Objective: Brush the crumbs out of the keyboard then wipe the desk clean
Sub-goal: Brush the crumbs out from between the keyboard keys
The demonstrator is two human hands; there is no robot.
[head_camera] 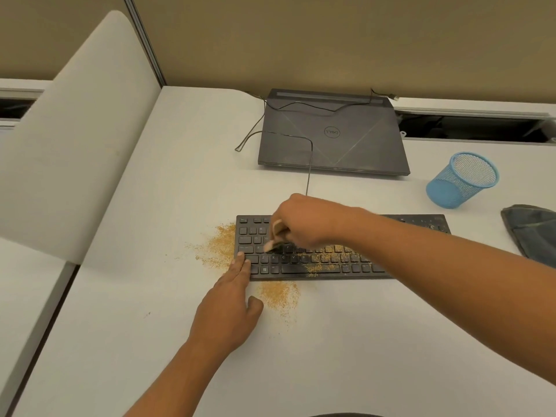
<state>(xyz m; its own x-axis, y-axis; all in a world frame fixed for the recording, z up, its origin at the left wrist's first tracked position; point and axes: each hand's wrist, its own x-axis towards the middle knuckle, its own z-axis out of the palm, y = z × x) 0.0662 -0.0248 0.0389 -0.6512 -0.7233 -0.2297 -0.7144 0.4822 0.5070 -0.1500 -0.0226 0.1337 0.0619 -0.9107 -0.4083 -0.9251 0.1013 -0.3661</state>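
Observation:
A black keyboard (400, 224) lies across the middle of the white desk (150, 311). My right hand (304, 221) grips a small brush (275, 240) with a pale wooden handle, its dark bristles down on the left-centre keys. My left hand (228, 308) lies flat, fingers straight, with the fingertips pressing the keyboard's front left corner. Tan crumbs (326, 260) cover the middle keys. More crumbs lie in a pile left of the keyboard (219, 245) and in another in front of it (278, 293).
A closed grey laptop (331, 136) with cables over its lid sits behind the keyboard. A blue mesh cup (461, 180) stands at the right. A dark cloth (532, 230) lies at the right edge. A white partition (75, 145) borders the desk's left side.

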